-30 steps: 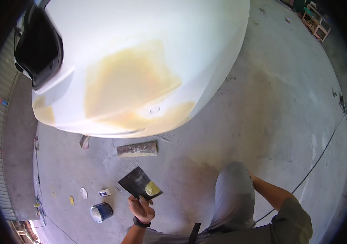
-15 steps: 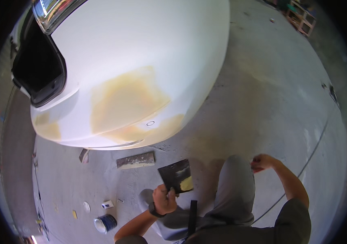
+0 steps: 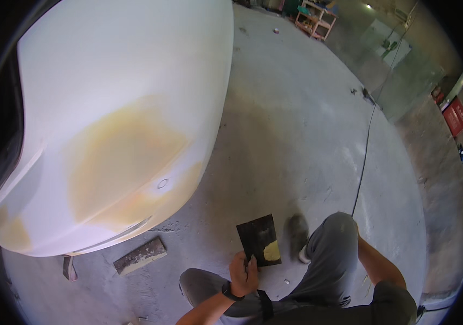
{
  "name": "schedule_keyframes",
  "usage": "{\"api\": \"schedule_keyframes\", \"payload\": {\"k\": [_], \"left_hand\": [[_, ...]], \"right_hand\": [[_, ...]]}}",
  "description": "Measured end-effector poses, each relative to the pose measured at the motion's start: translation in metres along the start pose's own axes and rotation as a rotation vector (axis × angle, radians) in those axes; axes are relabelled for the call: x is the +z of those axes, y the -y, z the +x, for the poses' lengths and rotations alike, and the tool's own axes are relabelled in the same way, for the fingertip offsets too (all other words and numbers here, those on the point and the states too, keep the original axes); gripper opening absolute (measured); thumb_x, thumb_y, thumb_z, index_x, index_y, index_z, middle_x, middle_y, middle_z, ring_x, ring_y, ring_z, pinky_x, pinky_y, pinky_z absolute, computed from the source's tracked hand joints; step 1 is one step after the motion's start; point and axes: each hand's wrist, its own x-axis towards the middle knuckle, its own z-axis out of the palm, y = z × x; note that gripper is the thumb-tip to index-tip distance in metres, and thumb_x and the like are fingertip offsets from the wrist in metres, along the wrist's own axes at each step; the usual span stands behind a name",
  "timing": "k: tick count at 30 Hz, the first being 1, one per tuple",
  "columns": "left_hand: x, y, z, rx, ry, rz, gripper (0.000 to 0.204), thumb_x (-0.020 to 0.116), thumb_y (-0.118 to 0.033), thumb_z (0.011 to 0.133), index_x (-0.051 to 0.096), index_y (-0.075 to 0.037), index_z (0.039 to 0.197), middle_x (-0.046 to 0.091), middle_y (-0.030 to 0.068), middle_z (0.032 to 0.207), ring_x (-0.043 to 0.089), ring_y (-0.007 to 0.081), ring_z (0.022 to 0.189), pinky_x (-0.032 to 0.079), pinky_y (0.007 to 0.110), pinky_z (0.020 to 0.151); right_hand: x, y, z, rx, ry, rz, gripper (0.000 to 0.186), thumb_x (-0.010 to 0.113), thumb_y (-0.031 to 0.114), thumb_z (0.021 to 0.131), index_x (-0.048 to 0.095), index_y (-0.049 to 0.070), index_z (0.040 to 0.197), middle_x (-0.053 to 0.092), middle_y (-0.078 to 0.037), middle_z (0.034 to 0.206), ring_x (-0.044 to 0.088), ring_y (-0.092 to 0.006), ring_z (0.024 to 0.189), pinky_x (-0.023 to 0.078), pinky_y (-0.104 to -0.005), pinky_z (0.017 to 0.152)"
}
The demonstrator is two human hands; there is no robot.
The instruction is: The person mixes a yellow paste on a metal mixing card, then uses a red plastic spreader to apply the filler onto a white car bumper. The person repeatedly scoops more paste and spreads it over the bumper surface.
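Here, black plate (image 3: 258, 237) in left hand (image 3: 244, 275)

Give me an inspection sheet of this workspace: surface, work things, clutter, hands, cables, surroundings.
Surface: grey floor, with brownish staining near the car.
Work things: white car body with yellowish patches; black board bearing yellow paste near one corner.
Clutter: long block on the floor close to the car's lower edge; small white scrap between the legs.
Hands: left hand grips the board's near edge; right hand hidden behind the right knee.
Cables: dark cable runs across the floor from near that knee toward the far wall.
Surroundings: small rack at the far end; red panel at the right.
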Motion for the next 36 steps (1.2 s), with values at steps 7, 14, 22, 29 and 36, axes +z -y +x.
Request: {"api": "schedule_keyframes", "payload": {"k": [7,14,22,29,36], "left_hand": [[0.026,0.043,0.030,-0.209,-0.010,0.084,0.016,0.055,-0.005,0.108,0.057,0.006,0.120,0.069,0.0098,0.078,0.065,0.0121,0.063,0.050,0.029,0.057],[0.052,0.070,0.031,-0.205,-0.188,0.254,0.018,0.049,-0.006,0.111,0.054,0.005,0.124,0.069,0.0077,0.079,0.063,0.0100,0.062,0.050,0.027,0.057],[0.076,0.014,0.053,-0.508,-0.210,0.253,0.021,0.050,-0.014,0.113,0.057,0.004,0.122,0.070,0.0047,0.079,0.063,0.0082,0.066,0.050,0.026,0.062],[0.069,-0.006,0.086,-0.627,-0.143,0.232,0.021,0.051,-0.015,0.114,0.060,0.004,0.115,0.071,0.0046,0.085,0.063,0.0092,0.072,0.051,0.027,0.068],[0.071,-0.036,0.123,-0.634,-0.172,0.445,0.023,0.053,-0.013,0.113,0.060,0.007,0.123,0.069,0.0047,0.083,0.061,0.0082,0.073,0.051,0.027,0.068]], "right_hand": [[0.073,0.073,0.106,-0.315,0.110,-0.060,0.047,0.066,0.034,0.104,0.064,-0.004,0.133,0.076,-0.011,0.107,0.073,-0.0228,0.100,0.060,-0.0386,0.086],[0.188,0.142,0.171,-0.357,0.818,0.160,0.046,0.073,0.017,0.096,0.063,-0.002,0.136,0.071,-0.011,0.122,0.070,-0.0212,0.112,0.060,-0.0399,0.094],[0.245,0.124,0.178,-0.092,1.076,0.637,0.039,0.065,0.013,0.098,0.063,0.006,0.136,0.068,-0.007,0.123,0.068,-0.0210,0.111,0.057,-0.0429,0.098],[0.295,0.097,0.171,0.167,1.109,0.704,0.037,0.063,0.011,0.101,0.059,0.002,0.136,0.069,-0.006,0.118,0.068,-0.0154,0.101,0.057,-0.0351,0.088],[0.295,0.119,0.142,0.045,1.274,0.699,0.015,0.069,0.014,0.103,0.071,0.008,0.116,0.070,0.000,0.102,0.066,-0.0099,0.091,0.054,-0.0296,0.082]]}}
